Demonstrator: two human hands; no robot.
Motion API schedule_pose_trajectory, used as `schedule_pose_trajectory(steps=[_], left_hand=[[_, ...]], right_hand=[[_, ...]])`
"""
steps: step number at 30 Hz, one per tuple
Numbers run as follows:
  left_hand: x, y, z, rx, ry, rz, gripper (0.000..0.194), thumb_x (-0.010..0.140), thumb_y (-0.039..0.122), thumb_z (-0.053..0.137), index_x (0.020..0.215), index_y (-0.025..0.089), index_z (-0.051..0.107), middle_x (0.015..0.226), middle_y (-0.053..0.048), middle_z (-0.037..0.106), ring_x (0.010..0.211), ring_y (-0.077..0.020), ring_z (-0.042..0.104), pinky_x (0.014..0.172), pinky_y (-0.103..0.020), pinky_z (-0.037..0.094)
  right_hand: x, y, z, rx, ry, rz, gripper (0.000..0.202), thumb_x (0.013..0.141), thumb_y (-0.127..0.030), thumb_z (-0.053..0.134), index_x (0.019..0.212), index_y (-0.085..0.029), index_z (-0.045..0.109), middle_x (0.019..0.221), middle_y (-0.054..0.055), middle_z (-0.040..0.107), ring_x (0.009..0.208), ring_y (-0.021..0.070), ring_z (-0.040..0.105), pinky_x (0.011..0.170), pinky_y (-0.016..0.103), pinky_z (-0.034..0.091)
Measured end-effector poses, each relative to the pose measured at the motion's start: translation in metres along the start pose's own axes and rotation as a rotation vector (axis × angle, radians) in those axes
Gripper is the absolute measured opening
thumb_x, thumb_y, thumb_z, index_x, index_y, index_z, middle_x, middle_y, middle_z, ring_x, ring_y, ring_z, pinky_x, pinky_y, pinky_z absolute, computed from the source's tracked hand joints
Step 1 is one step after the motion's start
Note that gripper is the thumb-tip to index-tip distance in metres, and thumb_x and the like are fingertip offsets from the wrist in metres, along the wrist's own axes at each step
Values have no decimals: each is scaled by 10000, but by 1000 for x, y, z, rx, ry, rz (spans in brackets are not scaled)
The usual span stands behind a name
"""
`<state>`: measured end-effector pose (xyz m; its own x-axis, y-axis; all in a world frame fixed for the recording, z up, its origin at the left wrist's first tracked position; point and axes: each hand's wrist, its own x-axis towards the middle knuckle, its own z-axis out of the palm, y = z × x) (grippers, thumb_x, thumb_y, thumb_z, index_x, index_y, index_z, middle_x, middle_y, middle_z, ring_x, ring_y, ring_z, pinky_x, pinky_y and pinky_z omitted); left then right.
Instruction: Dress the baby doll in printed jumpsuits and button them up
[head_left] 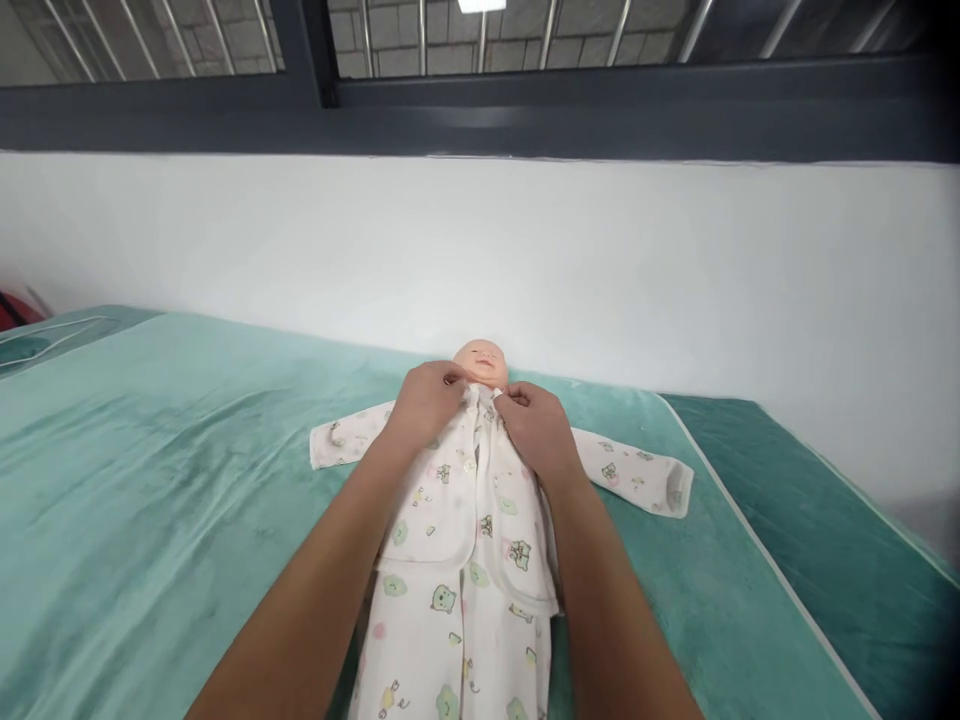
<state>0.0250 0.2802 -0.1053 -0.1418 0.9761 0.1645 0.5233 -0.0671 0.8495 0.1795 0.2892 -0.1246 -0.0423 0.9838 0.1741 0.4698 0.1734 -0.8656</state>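
Note:
A baby doll (pixel 481 358) lies on its back, its head toward the wall. It wears a white printed baby jacket (pixel 439 500) with the sleeves spread out to both sides, and matching trousers (pixel 420 640). The jacket's front edges lie side by side, parted at the bottom. My left hand (pixel 431 402) pinches the jacket's collar at the left of the neck. On the other side, my right hand (pixel 538 425) grips the opposite collar edge between thumb and fingers. Both forearms reach over the doll's body and hide parts of the sleeves.
A green blanket (pixel 187 480) with folds covers the surface under the doll, with a darker green band (pixel 810 500) at the right. Behind stands a white wall (pixel 480 250) below a dark window frame (pixel 525 115). A red object (pixel 16 308) shows at the far left edge.

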Motion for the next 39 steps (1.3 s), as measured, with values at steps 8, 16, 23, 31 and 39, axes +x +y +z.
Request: schedule_pose_trajectory(steps=[8, 16, 23, 31, 39], left_hand=[[0, -10, 12, -135, 10, 23, 118, 786, 269, 626, 737, 200, 707, 864, -33, 749, 796, -188, 654, 780, -308, 475], [2, -21, 12, -362, -14, -53, 122, 746, 281, 687, 787, 169, 712, 896, -54, 751, 849, -188, 673, 772, -293, 480], [1, -21, 13, -432, -31, -76, 172, 760, 320, 692, 858, 179, 703, 845, -48, 730, 756, -168, 652, 702, -278, 475], [0, -23, 12, -335, -76, -40, 230, 755, 303, 668, 961, 207, 706, 832, -37, 711, 720, -152, 621, 648, -269, 442], [-3, -19, 11, -366, -85, -64, 263, 729, 200, 639, 981, 194, 714, 820, -33, 690, 691, -141, 602, 650, -269, 447]], right_hand=[[1, 3, 7, 214, -15, -34, 204, 796, -351, 565, 843, -215, 710, 820, 5, 703, 782, 185, 593, 711, 287, 425], [2, 5, 10, 218, -30, -65, 214, 803, -363, 607, 910, -229, 735, 1022, 36, 728, 940, 200, 645, 842, 313, 470], [0, 1, 10, 127, -86, -25, 204, 772, -388, 641, 877, -222, 699, 896, 22, 694, 796, 178, 605, 746, 310, 448], [0, 2, 12, 89, -145, 36, 237, 758, -361, 636, 948, -220, 621, 876, -7, 628, 764, 152, 533, 734, 303, 413], [2, 3, 13, 121, -150, 78, 293, 721, -354, 668, 971, -213, 607, 937, 21, 641, 796, 163, 557, 726, 303, 444]])
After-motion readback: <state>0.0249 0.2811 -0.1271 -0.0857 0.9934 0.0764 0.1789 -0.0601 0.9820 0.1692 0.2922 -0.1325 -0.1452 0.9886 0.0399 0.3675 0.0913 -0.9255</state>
